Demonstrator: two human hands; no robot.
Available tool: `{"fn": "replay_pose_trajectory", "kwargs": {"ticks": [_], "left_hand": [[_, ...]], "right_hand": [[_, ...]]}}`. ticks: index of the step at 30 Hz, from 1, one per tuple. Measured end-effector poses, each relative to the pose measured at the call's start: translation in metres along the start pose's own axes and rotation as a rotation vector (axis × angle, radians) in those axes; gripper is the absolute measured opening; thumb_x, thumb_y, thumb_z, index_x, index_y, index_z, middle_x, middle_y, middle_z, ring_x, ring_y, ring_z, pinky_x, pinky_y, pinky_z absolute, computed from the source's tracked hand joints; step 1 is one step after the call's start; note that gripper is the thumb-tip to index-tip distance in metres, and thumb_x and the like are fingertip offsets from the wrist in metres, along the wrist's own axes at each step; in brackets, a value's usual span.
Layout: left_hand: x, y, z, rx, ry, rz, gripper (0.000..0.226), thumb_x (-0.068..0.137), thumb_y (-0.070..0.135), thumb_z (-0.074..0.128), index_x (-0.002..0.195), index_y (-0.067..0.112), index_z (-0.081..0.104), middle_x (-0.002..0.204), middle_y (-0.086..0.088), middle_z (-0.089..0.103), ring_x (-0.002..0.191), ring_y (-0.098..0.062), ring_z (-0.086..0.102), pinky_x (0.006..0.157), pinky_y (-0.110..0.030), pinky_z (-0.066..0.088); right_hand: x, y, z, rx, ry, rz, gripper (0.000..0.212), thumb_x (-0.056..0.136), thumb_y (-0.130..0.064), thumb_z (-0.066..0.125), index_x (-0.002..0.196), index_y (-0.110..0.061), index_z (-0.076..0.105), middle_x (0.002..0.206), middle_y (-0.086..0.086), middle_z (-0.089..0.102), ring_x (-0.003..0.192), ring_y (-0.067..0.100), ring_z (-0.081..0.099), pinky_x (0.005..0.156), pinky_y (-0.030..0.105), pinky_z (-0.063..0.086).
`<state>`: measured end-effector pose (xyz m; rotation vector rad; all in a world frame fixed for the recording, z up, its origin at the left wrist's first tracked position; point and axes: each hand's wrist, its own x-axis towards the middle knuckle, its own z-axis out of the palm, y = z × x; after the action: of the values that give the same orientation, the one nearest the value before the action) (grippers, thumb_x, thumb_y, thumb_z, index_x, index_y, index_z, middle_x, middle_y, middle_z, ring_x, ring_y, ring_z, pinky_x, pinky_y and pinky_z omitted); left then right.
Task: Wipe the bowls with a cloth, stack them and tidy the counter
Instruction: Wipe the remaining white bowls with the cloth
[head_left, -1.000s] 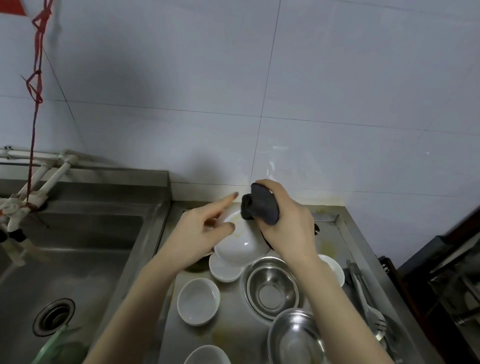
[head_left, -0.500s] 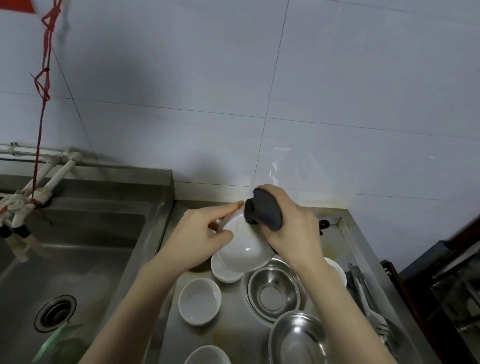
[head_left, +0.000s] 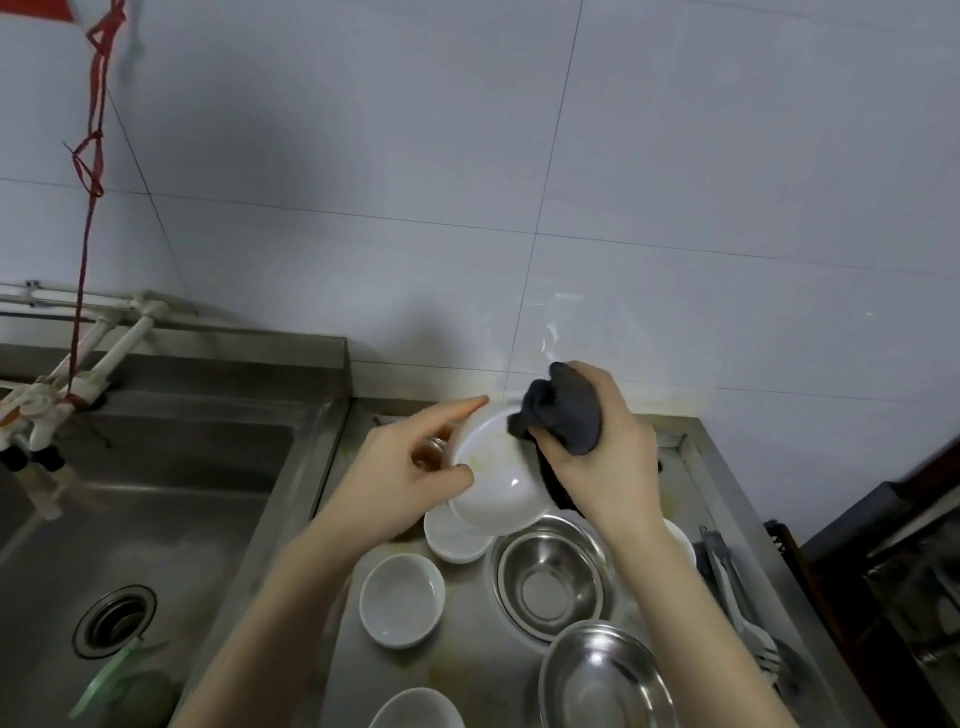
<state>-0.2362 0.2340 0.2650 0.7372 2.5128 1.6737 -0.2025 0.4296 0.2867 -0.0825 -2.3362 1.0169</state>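
Since 1 s ago the bunched dark grey cloth (head_left: 563, 415) dropped onto the far rim of the tilted round white ceramic bowl (head_left: 496, 480), held above the steel counter (head_left: 737, 499). Left hand (head_left: 415, 475) grips its near-left rim, forefinger straight; right hand (head_left: 605, 457) clutches cloth. Soiled inside lies just left & below cloth.

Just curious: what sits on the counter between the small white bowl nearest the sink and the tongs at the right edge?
In the head view, a steel bowl sits between the small white bowl and the tongs.
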Motion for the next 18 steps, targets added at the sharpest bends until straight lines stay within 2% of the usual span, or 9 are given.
{"fn": "replay_pose_trajectory", "kwargs": {"ticks": [2, 4, 7, 9, 10, 11, 13, 15, 18], "left_hand": [[0.008, 0.003, -0.004, 0.099, -0.055, 0.014, 0.064, 0.080, 0.019, 0.069, 0.129, 0.057, 0.051, 0.109, 0.013, 0.071, 0.097, -0.016, 0.069, 0.087, -0.028, 0.057], [0.010, 0.007, -0.004, 0.018, 0.039, 0.012, 0.064, 0.088, 0.016, 0.073, 0.127, 0.059, 0.047, 0.110, 0.012, 0.070, 0.098, -0.012, 0.068, 0.085, -0.021, 0.056], [0.002, 0.008, 0.011, -0.298, 0.201, -0.045, 0.069, 0.085, 0.006, 0.075, 0.135, 0.044, 0.046, 0.114, 0.010, 0.070, 0.107, -0.003, 0.066, 0.085, -0.015, 0.053], [-0.005, 0.008, 0.028, -0.406, 0.230, -0.049, 0.070, 0.082, -0.008, 0.073, 0.132, 0.034, 0.048, 0.109, 0.012, 0.072, 0.105, -0.004, 0.067, 0.081, -0.021, 0.057], [-0.007, 0.008, 0.033, -0.431, 0.240, -0.047, 0.068, 0.082, -0.013, 0.070, 0.129, 0.032, 0.049, 0.106, 0.011, 0.074, 0.101, -0.007, 0.069, 0.081, -0.026, 0.059], [-0.007, 0.007, 0.033, -0.438, 0.248, -0.044, 0.066, 0.081, -0.014, 0.070, 0.125, 0.031, 0.051, 0.103, 0.011, 0.074, 0.097, -0.009, 0.071, 0.080, -0.029, 0.060], [-0.005, 0.005, 0.023, -0.357, 0.218, -0.021, 0.060, 0.076, -0.003, 0.072, 0.122, 0.033, 0.057, 0.103, 0.014, 0.075, 0.099, -0.008, 0.070, 0.080, -0.025, 0.058], [-0.001, 0.004, 0.007, -0.210, 0.076, 0.007, 0.061, 0.071, 0.010, 0.070, 0.124, 0.039, 0.060, 0.109, 0.016, 0.073, 0.106, -0.007, 0.068, 0.085, -0.025, 0.058], [0.008, 0.008, -0.003, -0.048, -0.097, -0.019, 0.059, 0.071, 0.033, 0.067, 0.127, 0.049, 0.059, 0.111, 0.005, 0.074, 0.107, -0.017, 0.069, 0.094, -0.039, 0.057]], "right_hand": [[0.004, -0.005, -0.004, -0.113, -0.097, -0.135, 0.058, 0.074, -0.025, 0.077, 0.115, -0.047, 0.044, 0.090, -0.008, 0.071, 0.081, 0.024, 0.066, 0.071, 0.038, 0.054], [0.007, -0.006, -0.002, -0.094, 0.000, -0.113, 0.057, 0.074, -0.022, 0.077, 0.116, -0.046, 0.046, 0.090, -0.010, 0.070, 0.082, 0.020, 0.066, 0.073, 0.035, 0.054], [0.004, -0.004, 0.007, 0.253, 0.266, 0.230, 0.052, 0.074, -0.014, 0.080, 0.118, -0.029, 0.056, 0.090, -0.019, 0.065, 0.087, 0.008, 0.062, 0.080, 0.022, 0.050], [0.002, 0.003, 0.017, 0.502, 0.296, 0.469, 0.046, 0.071, -0.012, 0.081, 0.110, -0.020, 0.059, 0.090, -0.012, 0.066, 0.091, 0.014, 0.064, 0.087, 0.033, 0.053], [0.000, 0.006, 0.021, 0.529, 0.274, 0.516, 0.045, 0.069, -0.012, 0.082, 0.107, -0.019, 0.059, 0.090, -0.008, 0.066, 0.091, 0.016, 0.065, 0.088, 0.040, 0.053], [0.000, 0.007, 0.021, 0.515, 0.257, 0.524, 0.044, 0.069, -0.013, 0.083, 0.106, -0.019, 0.059, 0.090, -0.008, 0.066, 0.091, 0.016, 0.065, 0.087, 0.040, 0.053], [0.000, 0.005, 0.014, 0.409, 0.231, 0.425, 0.050, 0.069, -0.014, 0.083, 0.112, -0.022, 0.058, 0.090, -0.018, 0.064, 0.091, 0.004, 0.063, 0.080, 0.025, 0.050], [0.000, 0.004, 0.000, 0.191, 0.129, 0.165, 0.057, 0.072, -0.018, 0.082, 0.120, -0.032, 0.055, 0.090, -0.023, 0.065, 0.085, -0.004, 0.061, 0.075, 0.017, 0.047], [0.003, -0.002, -0.011, -0.092, -0.085, -0.185, 0.057, 0.073, -0.026, 0.074, 0.119, -0.045, 0.046, 0.091, -0.012, 0.070, 0.083, 0.018, 0.066, 0.072, 0.034, 0.054]]}}
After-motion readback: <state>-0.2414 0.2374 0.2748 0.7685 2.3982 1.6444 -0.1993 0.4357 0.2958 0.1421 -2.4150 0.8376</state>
